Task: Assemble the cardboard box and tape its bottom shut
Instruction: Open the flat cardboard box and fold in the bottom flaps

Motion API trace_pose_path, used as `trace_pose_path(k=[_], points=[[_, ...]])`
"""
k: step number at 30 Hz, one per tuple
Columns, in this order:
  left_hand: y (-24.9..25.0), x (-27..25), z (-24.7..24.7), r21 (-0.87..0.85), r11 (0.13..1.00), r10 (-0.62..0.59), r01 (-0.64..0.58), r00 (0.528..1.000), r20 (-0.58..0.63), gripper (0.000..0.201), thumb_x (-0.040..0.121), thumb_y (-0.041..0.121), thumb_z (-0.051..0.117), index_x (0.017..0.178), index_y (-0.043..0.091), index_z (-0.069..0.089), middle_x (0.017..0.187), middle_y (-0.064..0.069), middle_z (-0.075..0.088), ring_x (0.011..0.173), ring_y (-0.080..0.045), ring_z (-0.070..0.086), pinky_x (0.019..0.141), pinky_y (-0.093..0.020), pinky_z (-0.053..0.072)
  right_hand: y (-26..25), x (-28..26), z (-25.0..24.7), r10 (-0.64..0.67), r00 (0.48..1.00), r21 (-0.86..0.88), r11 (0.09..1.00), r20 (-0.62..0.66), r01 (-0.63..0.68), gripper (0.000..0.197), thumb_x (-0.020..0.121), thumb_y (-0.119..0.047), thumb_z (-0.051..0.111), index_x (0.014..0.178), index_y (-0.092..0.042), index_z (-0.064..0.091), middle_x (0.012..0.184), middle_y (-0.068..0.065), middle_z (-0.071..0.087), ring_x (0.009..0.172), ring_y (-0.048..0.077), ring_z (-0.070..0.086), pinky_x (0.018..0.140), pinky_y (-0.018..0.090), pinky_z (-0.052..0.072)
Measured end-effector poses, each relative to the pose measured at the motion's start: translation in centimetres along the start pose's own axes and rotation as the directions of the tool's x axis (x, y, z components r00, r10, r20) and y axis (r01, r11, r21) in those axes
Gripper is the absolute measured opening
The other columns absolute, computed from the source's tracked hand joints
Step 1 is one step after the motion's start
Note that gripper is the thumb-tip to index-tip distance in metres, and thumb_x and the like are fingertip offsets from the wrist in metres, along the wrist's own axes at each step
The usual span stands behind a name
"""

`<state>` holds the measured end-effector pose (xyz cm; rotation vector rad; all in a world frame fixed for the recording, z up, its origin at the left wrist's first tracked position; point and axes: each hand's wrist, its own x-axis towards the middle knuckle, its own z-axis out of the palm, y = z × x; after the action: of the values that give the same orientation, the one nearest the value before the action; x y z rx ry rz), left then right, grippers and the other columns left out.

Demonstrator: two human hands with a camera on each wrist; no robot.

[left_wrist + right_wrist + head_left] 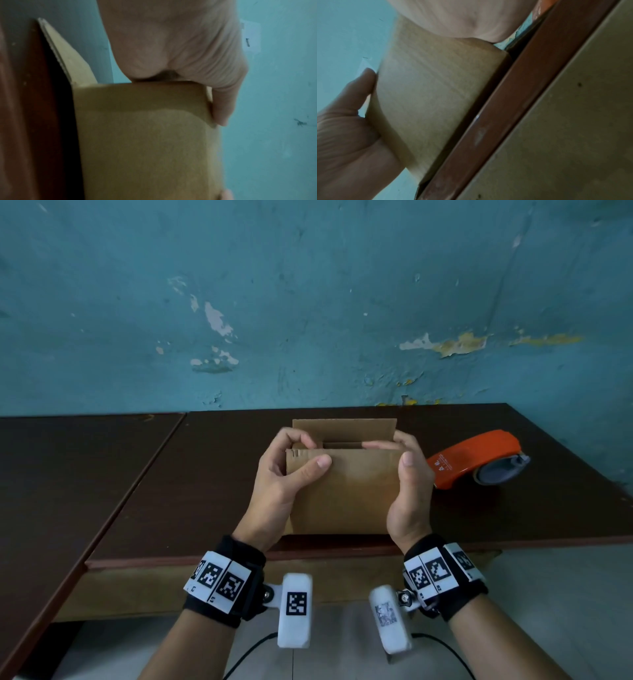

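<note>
My left hand point(284, 474) curls over the cardboard box's point(346, 494) top left corner, thumb on its near face, fingers hooked inside; my right hand point(407, 484) clasps the top right corner likewise. The box stands by the table's point(171, 491) near edge, tape dispenser point(479, 460) to its right

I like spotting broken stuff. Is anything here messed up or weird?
Only the wall: its blue paint is peeling in patches, showing white and yellow underneath. The box looks unhurt, held at its top by the left hand and right hand. The tape dispenser sits normally on the table.
</note>
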<state>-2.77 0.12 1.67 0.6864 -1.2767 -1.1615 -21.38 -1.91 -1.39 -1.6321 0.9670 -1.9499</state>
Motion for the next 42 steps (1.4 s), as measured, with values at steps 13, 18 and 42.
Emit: trace_pose_path(k=[13,18,42], points=[[-0.34,0.22,0.42,-0.097,0.995,-0.045,0.034,0.992,-0.118,0.081,0.085,0.009,0.078,0.149,0.031,0.034,0.135,-0.019,0.059,0.107,-0.025,0.07,0.08,-0.032,0.059,0.51,0.0,0.0,0.052,0.998,0.082,0.995,0.021,-0.054,0.034,0.097,-0.01,0.04,0.129,-0.003,0.036,0.108,-0.032,0.066,0.088,-0.007,0.062,0.081,0.01,0.045],[-0.09,0.23,0.5,-0.061,0.997,-0.056,0.05,0.993,-0.107,0.079,0.082,0.005,0.08,0.148,0.02,0.039,0.126,-0.005,0.065,0.101,-0.013,0.071,0.077,-0.027,0.058,0.7,0.08,0.05,0.045,0.999,0.077,0.996,0.001,-0.045,0.043,0.098,-0.014,0.04,0.14,-0.005,0.034,0.111,-0.023,0.069,0.093,0.005,0.066,0.087,0.019,0.048],[-0.58,0.23,-0.1,-0.015,0.999,-0.038,0.037,0.998,-0.05,0.047,0.08,-0.001,0.07,0.12,0.012,0.05,0.119,-0.014,0.065,0.098,-0.023,0.063,0.075,-0.033,0.057,0.25,-0.26,-0.08,0.02,0.998,0.048,0.999,0.056,-0.023,0.04,0.094,-0.009,0.048,0.134,-0.003,0.05,0.103,0.011,0.064,0.092,0.02,0.063,0.084,0.025,0.048]])
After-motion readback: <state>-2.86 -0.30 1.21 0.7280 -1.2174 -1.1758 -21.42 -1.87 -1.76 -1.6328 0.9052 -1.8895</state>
